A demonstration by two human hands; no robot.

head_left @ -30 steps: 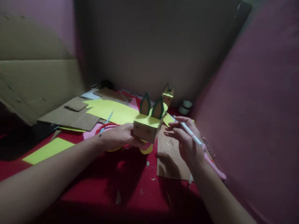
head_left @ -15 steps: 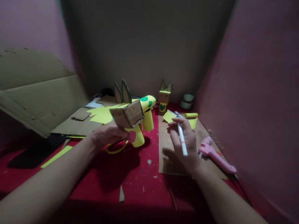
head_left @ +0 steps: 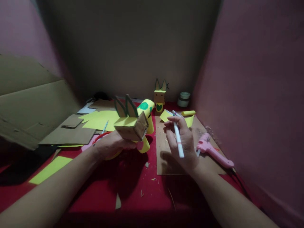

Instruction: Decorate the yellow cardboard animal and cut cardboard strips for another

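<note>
My left hand (head_left: 114, 144) is closed on a cardboard and yellow paper figure (head_left: 128, 126), just under its box head. The figure has two upright ears edged in green, green patches on a yellow tube body and a pink spot low down. A white marker (head_left: 178, 139) lies across my right hand (head_left: 184, 145), gripped between thumb and fingers over the cardboard sheet (head_left: 163, 166). Farther back stands a similar eared figure (head_left: 160, 96) with a green heart on its yellow front.
A pink glue gun (head_left: 213, 152) rests right of my right hand. Cardboard pieces (head_left: 68, 134) and yellow paper (head_left: 102, 120) lie at left, near a large cardboard flap (head_left: 30, 104). A jar (head_left: 183, 99) stands at the back. Scraps dot the red cloth (head_left: 133, 196).
The held figure has tilted, its head lower and the yellow top now showing. My view has shifted a little, moving the surroundings left. The marker stays in my right hand.
</note>
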